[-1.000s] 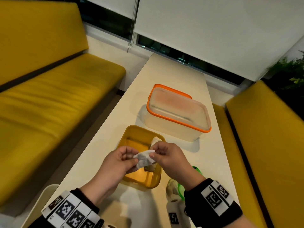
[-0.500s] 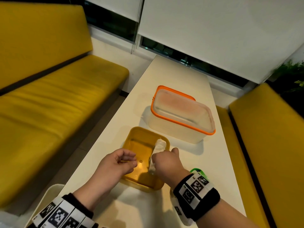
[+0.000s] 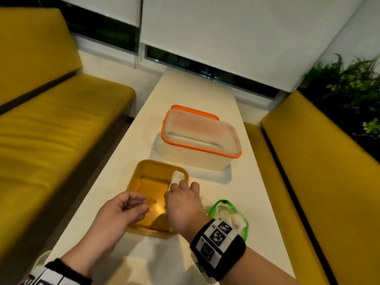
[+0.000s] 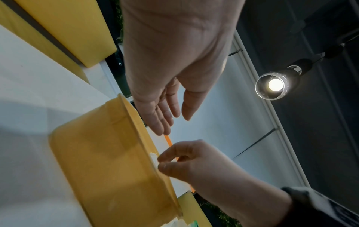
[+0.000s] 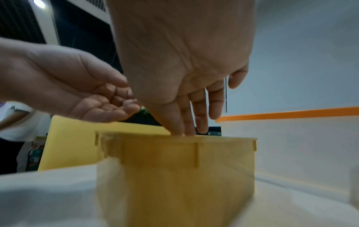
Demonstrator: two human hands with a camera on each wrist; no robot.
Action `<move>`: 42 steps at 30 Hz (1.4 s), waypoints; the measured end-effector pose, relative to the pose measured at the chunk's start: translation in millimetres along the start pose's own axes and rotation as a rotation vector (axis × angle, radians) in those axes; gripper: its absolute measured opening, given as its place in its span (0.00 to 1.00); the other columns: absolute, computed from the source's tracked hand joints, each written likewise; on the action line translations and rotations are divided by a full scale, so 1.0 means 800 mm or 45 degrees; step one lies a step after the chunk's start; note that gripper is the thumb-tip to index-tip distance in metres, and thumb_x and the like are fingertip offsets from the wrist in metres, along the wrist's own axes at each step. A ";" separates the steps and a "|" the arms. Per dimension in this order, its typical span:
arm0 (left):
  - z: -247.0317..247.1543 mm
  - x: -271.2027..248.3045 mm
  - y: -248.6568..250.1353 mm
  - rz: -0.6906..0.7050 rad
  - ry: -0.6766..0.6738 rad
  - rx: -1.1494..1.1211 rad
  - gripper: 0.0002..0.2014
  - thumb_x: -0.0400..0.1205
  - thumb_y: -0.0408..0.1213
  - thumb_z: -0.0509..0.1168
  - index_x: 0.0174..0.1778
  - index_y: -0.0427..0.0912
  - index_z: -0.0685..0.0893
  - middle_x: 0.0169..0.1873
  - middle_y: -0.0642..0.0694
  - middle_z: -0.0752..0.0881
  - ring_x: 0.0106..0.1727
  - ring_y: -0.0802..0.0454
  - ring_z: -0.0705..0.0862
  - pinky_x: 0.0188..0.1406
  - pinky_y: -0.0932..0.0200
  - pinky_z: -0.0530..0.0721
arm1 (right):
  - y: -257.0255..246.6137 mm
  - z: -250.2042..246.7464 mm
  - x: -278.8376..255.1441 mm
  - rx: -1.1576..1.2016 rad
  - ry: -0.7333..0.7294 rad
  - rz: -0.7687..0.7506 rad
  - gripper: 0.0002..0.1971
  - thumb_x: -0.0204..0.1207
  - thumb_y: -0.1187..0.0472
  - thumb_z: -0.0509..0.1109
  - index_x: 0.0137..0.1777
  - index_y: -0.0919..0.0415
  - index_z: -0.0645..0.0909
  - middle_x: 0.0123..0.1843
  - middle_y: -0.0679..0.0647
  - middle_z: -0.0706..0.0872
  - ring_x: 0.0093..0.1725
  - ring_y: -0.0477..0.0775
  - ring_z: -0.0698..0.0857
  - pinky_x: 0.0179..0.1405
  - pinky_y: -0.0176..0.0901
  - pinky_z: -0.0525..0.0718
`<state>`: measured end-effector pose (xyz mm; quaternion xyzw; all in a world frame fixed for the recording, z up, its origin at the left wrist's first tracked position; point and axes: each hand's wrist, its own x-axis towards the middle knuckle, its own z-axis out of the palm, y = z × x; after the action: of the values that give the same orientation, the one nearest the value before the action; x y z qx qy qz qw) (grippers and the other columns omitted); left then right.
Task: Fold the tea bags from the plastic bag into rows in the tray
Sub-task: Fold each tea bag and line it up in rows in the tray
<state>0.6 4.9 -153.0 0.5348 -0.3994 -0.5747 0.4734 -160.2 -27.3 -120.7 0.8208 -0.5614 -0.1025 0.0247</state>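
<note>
A yellow tray (image 3: pixel 144 163) stands on the white table in front of me. One folded white tea bag (image 3: pixel 177 176) lies along its right wall. My right hand (image 3: pixel 174 187) reaches down into the tray. Its straight fingers (image 5: pixel 202 122) press on the near end of the tea bag, and the thumb stands apart. The tray rim hides the fingertips in the right wrist view. My left hand (image 3: pixel 139 204) hovers over the tray's front left, loosely curled and holding nothing. The clear plastic bag (image 3: pixel 230 212) with a green zip lies just right of my right wrist, with white tea bags inside.
A clear storage box with an orange-rimmed lid (image 3: pixel 199 140) stands behind the tray, close to its far right corner. The narrow table (image 3: pixel 197 93) runs between two yellow benches (image 3: pixel 61 130). A green plant (image 3: pixel 349 85) sits at the far right.
Both hands held the tea bag above the tray a second ago. The left hand let go, and the right hand carried the bag down to the tray's right side.
</note>
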 end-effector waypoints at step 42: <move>0.154 0.010 0.012 0.048 -0.496 0.329 0.08 0.75 0.29 0.73 0.41 0.49 0.89 0.42 0.46 0.91 0.51 0.42 0.87 0.54 0.47 0.87 | 0.167 0.039 -0.158 2.040 0.484 0.910 0.03 0.76 0.69 0.69 0.42 0.66 0.83 0.31 0.53 0.84 0.29 0.44 0.78 0.30 0.32 0.74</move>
<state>-120.8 -10.7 -131.9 0.4626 -0.5634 -0.6021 0.3256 -332.9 42.9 -112.7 0.3713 -0.6730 0.4713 -0.4324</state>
